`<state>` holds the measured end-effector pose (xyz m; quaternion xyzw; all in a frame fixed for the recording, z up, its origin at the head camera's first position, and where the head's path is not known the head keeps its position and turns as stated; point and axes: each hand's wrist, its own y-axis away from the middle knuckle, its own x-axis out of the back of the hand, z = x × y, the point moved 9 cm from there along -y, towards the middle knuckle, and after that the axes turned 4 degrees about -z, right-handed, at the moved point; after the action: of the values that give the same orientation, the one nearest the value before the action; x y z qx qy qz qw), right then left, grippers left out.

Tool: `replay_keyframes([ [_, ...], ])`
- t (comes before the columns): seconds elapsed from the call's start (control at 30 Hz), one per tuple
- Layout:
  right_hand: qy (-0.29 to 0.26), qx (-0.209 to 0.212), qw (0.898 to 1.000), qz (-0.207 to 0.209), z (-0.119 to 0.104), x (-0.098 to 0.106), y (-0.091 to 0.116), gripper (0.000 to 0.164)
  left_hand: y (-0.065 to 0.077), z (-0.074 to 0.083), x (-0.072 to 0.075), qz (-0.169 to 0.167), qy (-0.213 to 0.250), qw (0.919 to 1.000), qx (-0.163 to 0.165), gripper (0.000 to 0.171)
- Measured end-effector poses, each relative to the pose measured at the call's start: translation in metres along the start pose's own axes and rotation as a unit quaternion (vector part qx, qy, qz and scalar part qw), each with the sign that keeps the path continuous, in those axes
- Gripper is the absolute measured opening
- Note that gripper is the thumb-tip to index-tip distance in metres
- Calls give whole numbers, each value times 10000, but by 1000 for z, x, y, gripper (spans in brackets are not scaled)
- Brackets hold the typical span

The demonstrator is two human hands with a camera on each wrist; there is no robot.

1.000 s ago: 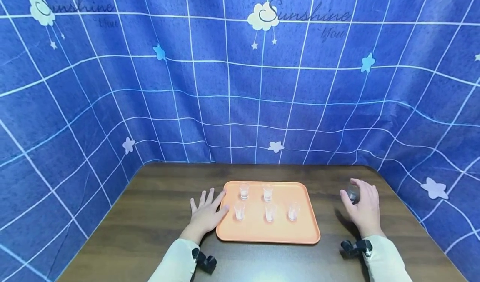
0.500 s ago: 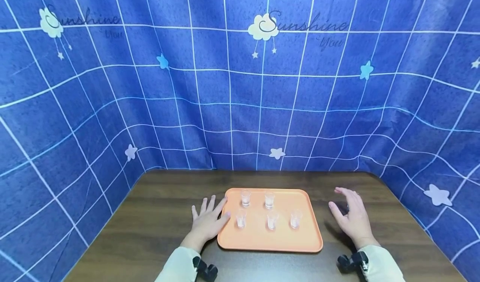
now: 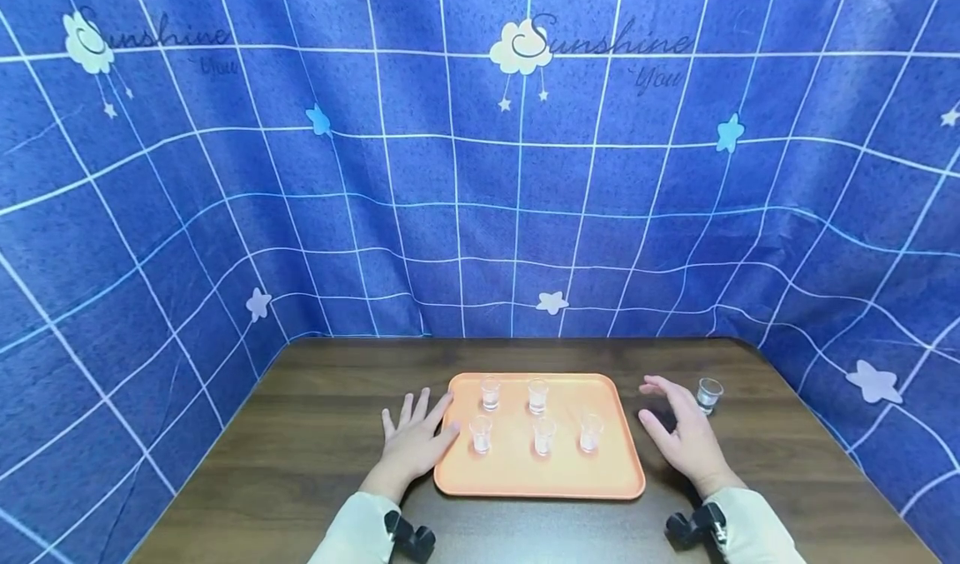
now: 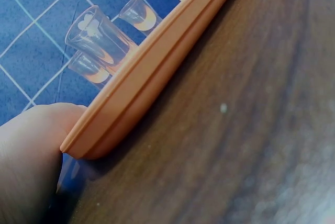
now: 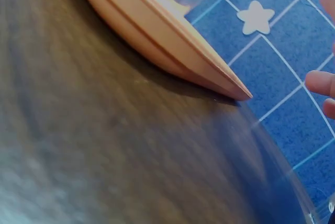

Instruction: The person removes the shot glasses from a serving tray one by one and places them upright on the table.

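An orange tray (image 3: pixel 540 478) lies on the table and bears several small clear shot glasses, among them a front right one (image 3: pixel 590 436). My left hand (image 3: pixel 411 447) has its fingers spread at the tray's left edge, thumb over the rim; in the left wrist view part of that hand (image 4: pixel 34 150) touches the tray's corner. One more shot glass (image 3: pixel 708 394) stands on the wood, right of the tray. Between it and the tray is my right hand (image 3: pixel 686 439), fingers loosely bent and holding nothing. Its fingertips (image 5: pixel 320 84) show at the right wrist view's edge.
The dark wooden table (image 3: pixel 337 381) reaches back to a blue curtain (image 3: pixel 480 172) with white grid lines, which also closes in both sides. Black wrist straps (image 3: pixel 408 537) sit on both sleeves.
My right hand has let go of the shot glass at the right and moved left toward the tray. The glass now stands uncovered. My left hand stays at the tray's edge.
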<state>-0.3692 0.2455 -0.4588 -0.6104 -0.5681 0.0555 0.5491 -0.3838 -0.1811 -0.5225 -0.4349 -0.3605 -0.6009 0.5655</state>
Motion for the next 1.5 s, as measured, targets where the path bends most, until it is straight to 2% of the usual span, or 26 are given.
replay_keyframes([
  [0.43, -142, 8, 9992, -383, -13, -12, 0, 60, -2, 3, -3, -53, -38, 10000, -37, 63],
  [0.7, -363, 139, 9971, -658, -24, -25, -7, 62, -5, 0, 1, -75, -40, 10000, -22, 64],
  [0.83, -462, 113, 9957, -797, -27, -27, -10, 60, -9, 0, 1, -82, -65, 9999, -49, 65],
  [1.07, -608, 54, 9930, -1011, -30, -36, -10, 59, -9, -2, 1, -120, -76, 9999, -40, 64],
  [1.33, -612, 40, 9934, -973, -29, -43, -4, 59, -7, -3, -3, -228, -7, 9997, -64, 65],
  [1.5, -545, -30, 9924, -1101, -26, -44, -3, 59, -9, -1, -7, -194, -53, 9998, -56, 64],
])
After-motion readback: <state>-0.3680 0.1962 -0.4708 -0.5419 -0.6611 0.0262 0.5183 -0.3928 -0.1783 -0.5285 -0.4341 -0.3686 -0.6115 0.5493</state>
